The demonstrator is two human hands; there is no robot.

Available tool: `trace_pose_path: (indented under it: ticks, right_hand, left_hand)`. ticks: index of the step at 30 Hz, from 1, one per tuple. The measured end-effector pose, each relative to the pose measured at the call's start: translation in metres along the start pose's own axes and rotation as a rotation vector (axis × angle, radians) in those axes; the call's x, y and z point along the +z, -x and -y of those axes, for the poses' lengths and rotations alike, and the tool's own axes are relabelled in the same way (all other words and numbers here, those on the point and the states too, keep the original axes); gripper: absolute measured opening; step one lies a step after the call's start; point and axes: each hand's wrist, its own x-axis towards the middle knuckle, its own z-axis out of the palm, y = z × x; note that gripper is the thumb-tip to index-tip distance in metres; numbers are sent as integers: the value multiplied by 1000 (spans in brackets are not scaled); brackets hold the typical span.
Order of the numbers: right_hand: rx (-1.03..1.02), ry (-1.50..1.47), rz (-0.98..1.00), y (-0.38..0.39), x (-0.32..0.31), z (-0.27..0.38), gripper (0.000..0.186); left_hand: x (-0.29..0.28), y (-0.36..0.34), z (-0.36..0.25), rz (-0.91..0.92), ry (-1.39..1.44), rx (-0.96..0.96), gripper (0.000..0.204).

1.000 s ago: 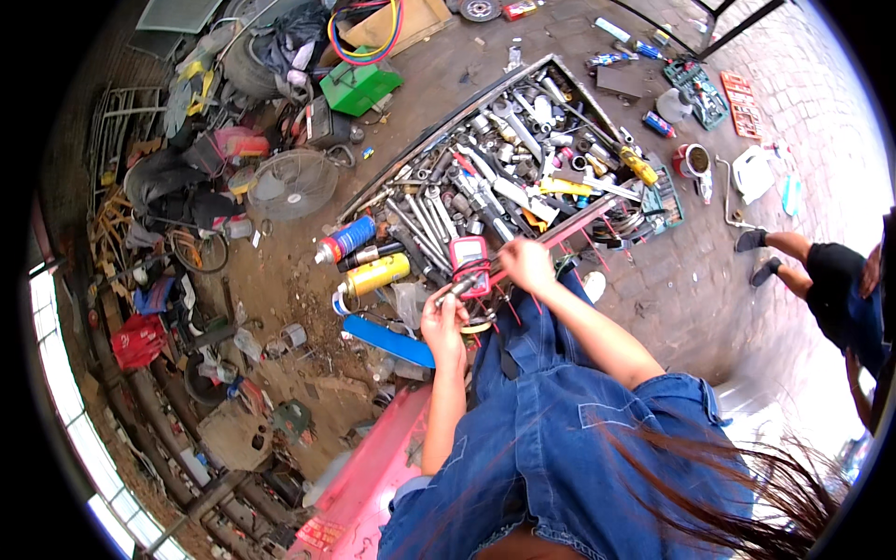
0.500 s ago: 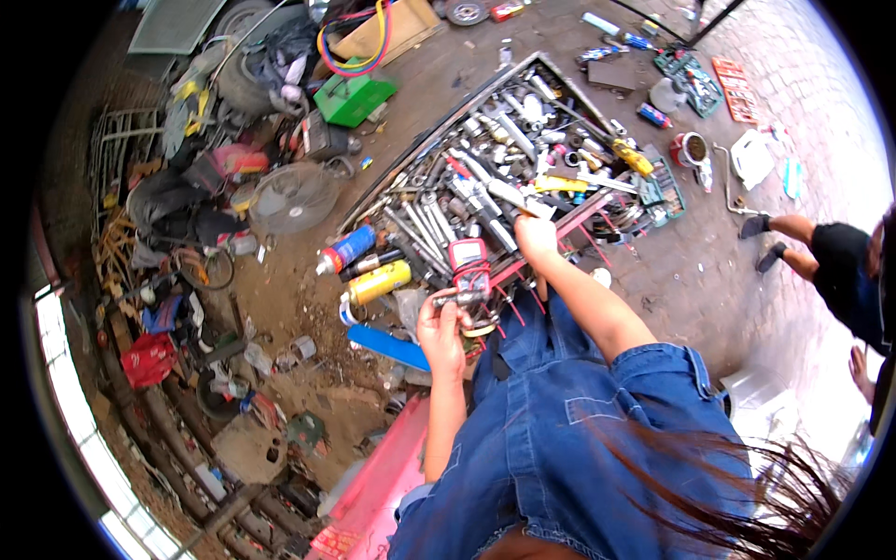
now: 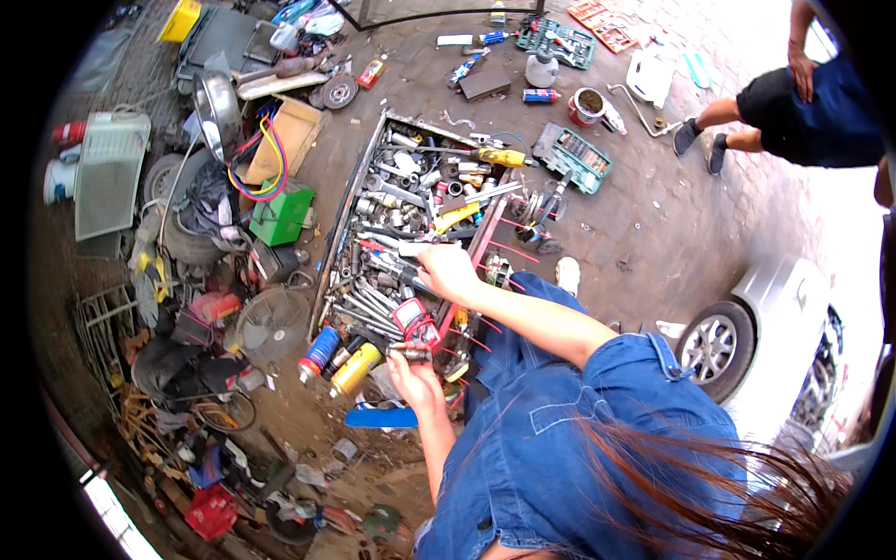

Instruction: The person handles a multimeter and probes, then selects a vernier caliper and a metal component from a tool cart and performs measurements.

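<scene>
My left hand (image 3: 417, 385) is closed around a short, dark metal cylinder that looks like a socket (image 3: 409, 352), held just off the near left corner of a metal tray (image 3: 329, 252). Hand tools and metal parts are heaped in the tray. Over its near edge reaches my right hand (image 3: 446, 272), fingers curled down at a pale grey flat piece (image 3: 412, 249); whether they grip it is hidden. Close to my left hand lies a red meter-like device (image 3: 415, 322). Wrenches (image 3: 369, 313) fan out beside it, and a yellow-handled tool (image 3: 502, 157) rests at the tray's far right.
A blue can (image 3: 320, 351) and a yellow can (image 3: 357, 369) lie left of my left hand. Beyond the tray are a green socket case (image 3: 574, 159) and a tin (image 3: 587, 106). A fan (image 3: 271, 324) stands left. Another person (image 3: 810, 103) and a car wheel (image 3: 717, 350) are at right.
The view has turned, so the tray sits further left and more of the car shows at right. My left hand still holds the metal cylinder; my right hand stays over the tray.
</scene>
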Motion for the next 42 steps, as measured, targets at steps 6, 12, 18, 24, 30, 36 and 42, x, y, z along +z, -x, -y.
trace_pose_path:
  ticks: [6, 12, 18, 24, 30, 36, 42]
  right_hand:
    - [55, -248, -14, 64, -113, 7, 20]
    - [533, -840, 38, 111, -192, -24, 29]
    - [745, -983, 49, 140, -253, -55, 40]
    - [812, -1206, -39, 180, -272, -85, 38]
    - [677, -1200, 42, 196, -289, -98, 23]
    - [663, -1141, 116, 213, -282, -92, 19]
    - [726, -1194, 122, 219, -271, -89, 21]
  left_hand:
    - [40, 8, 17, 103, -506, 44, 5]
    - [121, 46, 32, 406, -1200, 547, 19]
    - [148, 87, 64, 635, -913, -219, 17]
    - [160, 125, 94, 711, -771, -336, 22]
    - [165, 147, 111, 694, -720, -368, 26]
    - [169, 155, 123, 622, -780, -305, 24]
    - [167, 161, 137, 541, -919, -179, 24]
